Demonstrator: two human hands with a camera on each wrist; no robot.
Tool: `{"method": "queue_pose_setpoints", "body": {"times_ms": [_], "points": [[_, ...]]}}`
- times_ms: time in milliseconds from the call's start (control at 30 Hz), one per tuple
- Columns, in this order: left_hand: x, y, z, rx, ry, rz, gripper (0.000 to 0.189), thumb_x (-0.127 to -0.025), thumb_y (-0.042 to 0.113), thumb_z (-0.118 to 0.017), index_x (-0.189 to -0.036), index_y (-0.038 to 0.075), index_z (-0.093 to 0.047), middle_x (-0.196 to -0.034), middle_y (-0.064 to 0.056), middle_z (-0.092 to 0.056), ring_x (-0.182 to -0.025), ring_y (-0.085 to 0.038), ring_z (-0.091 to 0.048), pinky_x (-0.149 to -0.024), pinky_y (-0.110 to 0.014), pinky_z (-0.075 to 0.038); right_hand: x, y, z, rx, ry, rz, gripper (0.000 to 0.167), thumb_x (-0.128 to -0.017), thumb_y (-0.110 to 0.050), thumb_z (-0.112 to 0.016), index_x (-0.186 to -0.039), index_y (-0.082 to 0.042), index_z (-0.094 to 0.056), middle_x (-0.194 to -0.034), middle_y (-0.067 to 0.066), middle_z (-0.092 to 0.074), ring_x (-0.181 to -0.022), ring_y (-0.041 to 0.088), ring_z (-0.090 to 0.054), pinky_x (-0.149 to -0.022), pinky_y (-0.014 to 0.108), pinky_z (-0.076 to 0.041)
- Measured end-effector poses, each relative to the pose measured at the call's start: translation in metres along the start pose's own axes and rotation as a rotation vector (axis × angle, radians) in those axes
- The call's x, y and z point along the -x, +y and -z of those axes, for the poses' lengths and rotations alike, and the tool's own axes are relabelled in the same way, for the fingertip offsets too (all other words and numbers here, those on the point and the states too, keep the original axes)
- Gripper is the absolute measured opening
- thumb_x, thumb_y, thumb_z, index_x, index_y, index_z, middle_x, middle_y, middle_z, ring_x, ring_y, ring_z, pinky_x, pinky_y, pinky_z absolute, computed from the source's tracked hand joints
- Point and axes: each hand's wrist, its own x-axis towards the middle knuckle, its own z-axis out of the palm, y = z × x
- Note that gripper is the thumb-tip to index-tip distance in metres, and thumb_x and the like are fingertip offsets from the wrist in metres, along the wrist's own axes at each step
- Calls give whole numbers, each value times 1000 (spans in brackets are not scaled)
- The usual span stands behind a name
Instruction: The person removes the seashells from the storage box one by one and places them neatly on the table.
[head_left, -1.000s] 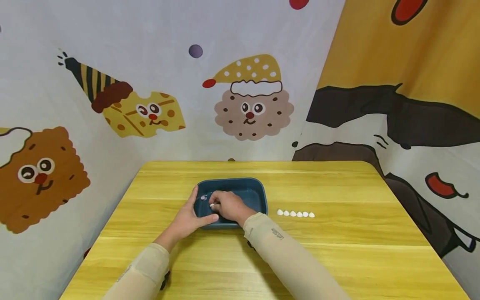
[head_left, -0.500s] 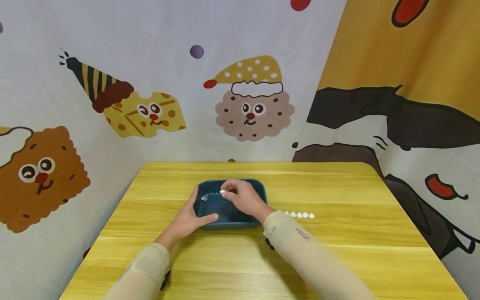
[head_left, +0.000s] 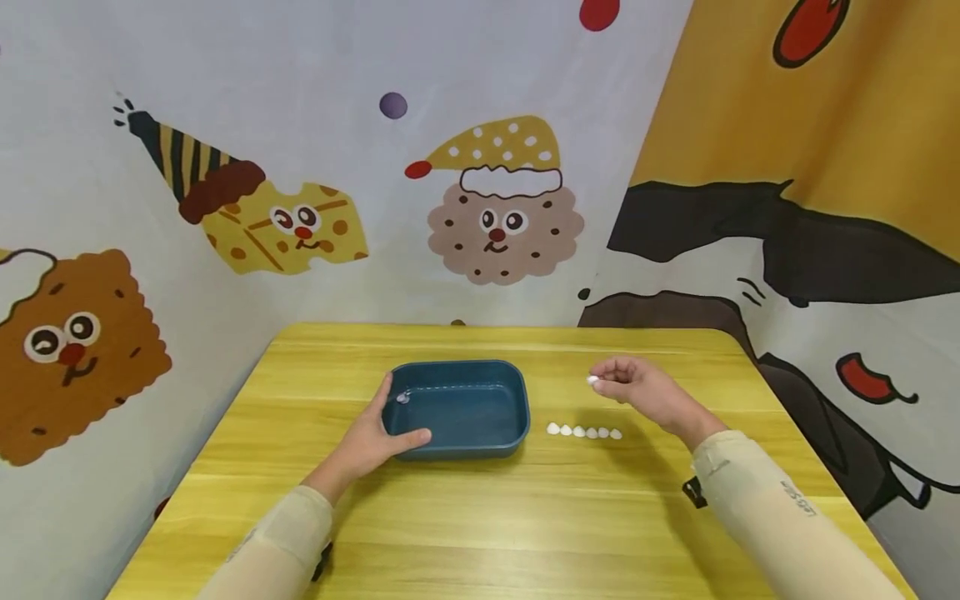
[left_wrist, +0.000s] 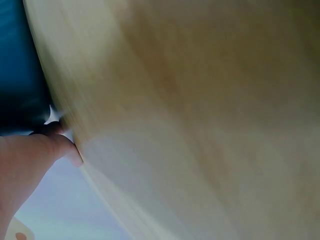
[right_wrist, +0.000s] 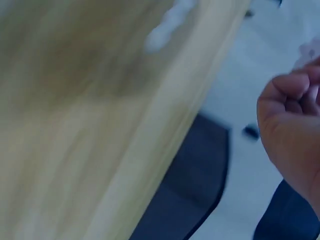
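Note:
My left hand [head_left: 367, 437] holds the left front corner of a dark blue rectangular bin [head_left: 480, 452], thumb at the front rim and fingers along the left side. In the left wrist view, the bin's side [left_wrist: 20, 75] shows beside that hand. A small pale purplish-white piece [head_left: 402, 398] lies inside near the left wall. To the right of the bin, my right hand [head_left: 648, 393] pinches a small white rounded piece [head_left: 593, 380] between thumb and fingers, above the table. Just in front and left of this hand lies a row of several small white shell-like pieces [head_left: 579, 432].
Everything stands on a yellow wood-grain table [head_left: 480, 517] with rounded far corners. Behind it hangs a white cloth [head_left: 315, 133] printed with cartoon figures, with a yellow and dark printed part at the right.
My right hand has come up out of the bin with the small white piece and swung right, past the row. My left hand stays at the bin's corner.

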Motion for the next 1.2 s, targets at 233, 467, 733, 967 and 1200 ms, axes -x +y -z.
{"method": "queue_pose_setpoints", "body": {"times_ms": [233,467,733,967,1200], "points": [[4,-4,3,0,3,23,127,-86,65,-82,-169,46,13,-182,-11,-1,-163,-49,-23,-123,-71,-34,17,44,19,88,-49,-78,28,-104,-28,-73,-122,-7,-73,-120,16,-74,-107,28,-66,-90,36,-57],[2,-4,1,-19,-8,24,129,-86,67,-82,-171,42,12,-182,-13,-5,-160,-50,-30,-122,-70,-37,26,69,16,66,-106,-72,24,-102,-19,-75,-118,0,-73,-107,15,-75,-90,19,-64,-75,29,-56],[0,-1,2,-31,3,16,128,-86,66,-82,-171,41,11,-182,-12,-5,-161,-49,-29,-123,-70,-35,29,79,12,88,-151,-45,19,-102,-17,-74,-114,-2,-74,-104,11,-76,-88,16,-64,-77,27,-55],[-1,2,2,-38,1,14,128,-88,63,-82,-171,41,12,-182,-12,-4,-162,-49,-26,-124,-70,-35,30,80,12,147,-98,-56,17,-101,-18,-76,-112,-4,-75,-103,7,-77,-88,16,-64,-77,25,-52],[0,5,1,-38,-4,6,128,-87,65,-82,-172,38,11,-182,-12,-3,-163,-49,-22,-124,-70,-34,31,80,9,283,-42,-51,10,-102,-18,-75,-108,-11,-77,-103,1,-75,-92,16,-62,-80,27,-52]]}}
